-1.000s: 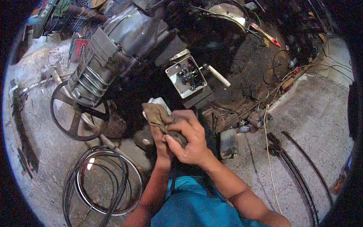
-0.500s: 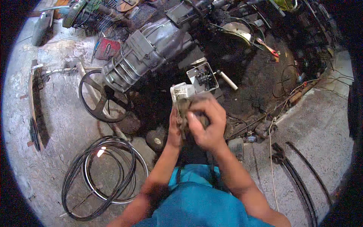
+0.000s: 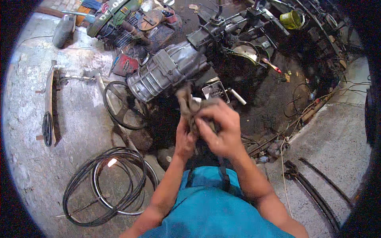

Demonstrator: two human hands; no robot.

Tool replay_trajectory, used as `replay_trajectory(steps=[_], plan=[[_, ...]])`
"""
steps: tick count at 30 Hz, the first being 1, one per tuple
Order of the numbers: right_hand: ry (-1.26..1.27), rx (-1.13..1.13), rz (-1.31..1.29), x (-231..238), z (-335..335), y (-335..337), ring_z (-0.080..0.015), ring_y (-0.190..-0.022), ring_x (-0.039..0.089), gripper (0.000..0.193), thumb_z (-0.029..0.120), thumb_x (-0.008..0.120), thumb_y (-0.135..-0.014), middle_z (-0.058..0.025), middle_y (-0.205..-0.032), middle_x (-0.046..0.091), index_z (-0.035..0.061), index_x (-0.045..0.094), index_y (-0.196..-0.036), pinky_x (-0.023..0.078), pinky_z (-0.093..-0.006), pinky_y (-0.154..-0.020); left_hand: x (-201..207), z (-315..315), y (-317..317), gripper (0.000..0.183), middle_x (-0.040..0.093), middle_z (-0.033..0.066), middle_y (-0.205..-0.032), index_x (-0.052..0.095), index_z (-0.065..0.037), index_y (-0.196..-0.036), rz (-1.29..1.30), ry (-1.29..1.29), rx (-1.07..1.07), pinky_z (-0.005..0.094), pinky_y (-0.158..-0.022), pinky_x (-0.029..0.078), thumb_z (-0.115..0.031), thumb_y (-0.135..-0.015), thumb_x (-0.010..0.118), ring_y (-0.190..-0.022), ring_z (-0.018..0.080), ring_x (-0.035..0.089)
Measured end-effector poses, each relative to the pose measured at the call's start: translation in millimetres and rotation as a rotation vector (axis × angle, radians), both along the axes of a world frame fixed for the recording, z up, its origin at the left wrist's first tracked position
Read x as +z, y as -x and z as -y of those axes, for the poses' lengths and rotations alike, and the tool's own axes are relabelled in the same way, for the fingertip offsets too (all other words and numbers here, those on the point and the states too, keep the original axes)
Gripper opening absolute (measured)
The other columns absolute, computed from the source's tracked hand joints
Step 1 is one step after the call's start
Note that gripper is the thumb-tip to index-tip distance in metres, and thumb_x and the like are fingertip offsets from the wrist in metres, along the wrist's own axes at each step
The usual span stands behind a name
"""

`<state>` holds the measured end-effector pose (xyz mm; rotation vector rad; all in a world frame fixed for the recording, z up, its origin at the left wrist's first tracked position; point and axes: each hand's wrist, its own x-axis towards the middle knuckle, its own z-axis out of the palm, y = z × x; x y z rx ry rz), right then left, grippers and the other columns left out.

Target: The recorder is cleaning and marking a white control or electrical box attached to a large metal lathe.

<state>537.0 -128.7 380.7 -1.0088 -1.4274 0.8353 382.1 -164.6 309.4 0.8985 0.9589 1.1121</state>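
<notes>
My left hand [image 3: 185,139] is closed around a pale metal part [image 3: 196,101], most of which is hidden by a grey-brown rag [image 3: 184,100]. From the right, my right hand [image 3: 223,129] bunches the rag against that part with bent fingers; both are a little blurred. Just beyond my hands is a small open metal box [image 3: 208,92] with a dark mechanism inside and a white handle [image 3: 238,96] at its side. A large metal gearbox [image 3: 160,68] lies at an angle beyond my left hand.
A black steering wheel [image 3: 107,104] leans left of the gearbox. Coiled black cable and a wheel rim [image 3: 95,186] lie at lower left. Dark metal strips [image 3: 313,194] rest at right. A paintbrush [image 3: 272,65] and a yellow bucket [image 3: 291,20] are farther off.
The rag now spreads up over the pale part, which showed more before. My right hand stays beside it, fingers shifted slightly. The whole view has tilted, bringing more of the far floor in.
</notes>
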Motion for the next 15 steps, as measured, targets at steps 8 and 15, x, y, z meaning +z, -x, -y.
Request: replay_trajectory(steps=[8,15], plan=[[-0.083,-0.087,0.011,18,-15,0,-0.0333,-0.082,0.066,0.013,0.003,0.071,-0.076,-0.0172,-0.091,0.066,0.0008,0.065,-0.088,0.052,-0.0385,-0.073,42,8,-2,0.087,0.047,0.0097,-0.143,0.032,0.002,-0.150,-0.060,0.067,-0.133,0.0342,-0.111,0.032,-0.050,-0.088,0.066,-0.130,0.0190,0.044],[-0.226,0.032,0.053,45,21,3,-0.0321,-0.085,0.067,0.015,0.002,0.071,-0.074,-0.0177,-0.093,0.067,0.0013,0.066,-0.088,0.052,-0.0367,-0.077,50,16,0,0.077,0.056,0.0079,-0.134,0.047,0.002,-0.138,0.168,0.263,-0.035,0.0361,-0.107,0.042,-0.059,-0.092,0.060,-0.124,0.0181,0.054]])
